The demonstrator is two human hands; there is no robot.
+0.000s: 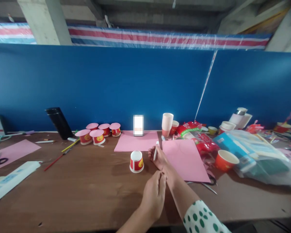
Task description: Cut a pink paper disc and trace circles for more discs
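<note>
My R hand (pixel 161 159) has the white pen (pixel 155 153) in curled fingers, prob. to keep it handy w/ the upside-down paper cup (pixel 136 162) just left, & my L hand (pixel 154 194) is closed at my R wrist, nothing visible inside.

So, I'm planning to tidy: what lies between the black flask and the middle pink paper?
Mainly five red cups with pink tops, grouped on the brown table, in the head view.

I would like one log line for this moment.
right hand: holds white pen | left hand: at right wrist | inverted cup: on table
</note>
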